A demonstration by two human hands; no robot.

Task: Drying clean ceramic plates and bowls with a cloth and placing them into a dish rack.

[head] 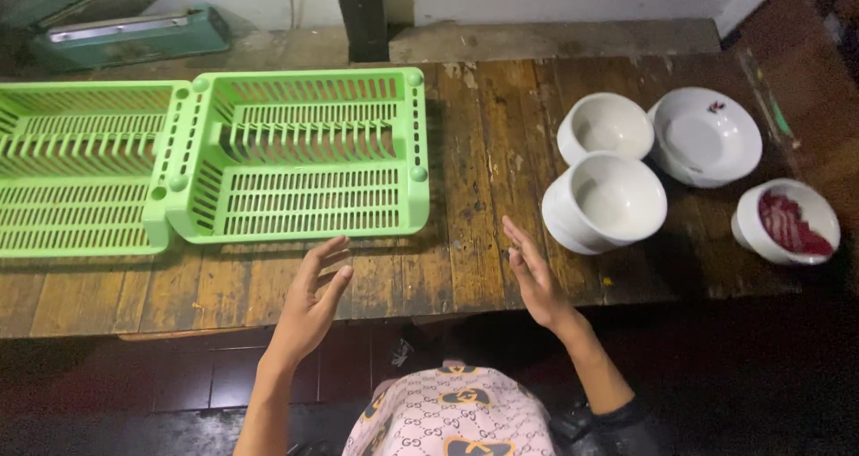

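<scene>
Both hands hover low in the middle of the frame, above the near edge of the wooden desk [474,152]. The left hand [311,306] is spread open, palm facing inward, fingers [329,252] loose and holding nothing. The right hand [535,281] mirrors it, open and flat, fingers [517,239] pointing up the frame, also empty. The two palms face each other with bare planks between them.

Nearest the left hand, just above it, sits a light green slatted plastic rack [304,156], empty, its front rim close to the fingertips but not touching. A second green rack [80,165] lies against it at the left edge of the frame.

Just above and right of the right hand stands a deep white bowl [608,201], near the fingertips yet apart. Behind it is another deep white bowl [607,127], touching or nearly so. To its right rests a wide white bowl [707,136] with a small dark mark on its inner wall, seemingly stacked on another. At the far right, a small white bowl [787,221] holds something red.

In the upper left corner lies a teal-green long-armed device [134,35]. A patterned pink garment [447,416] shows at the bottom centre.
</scene>
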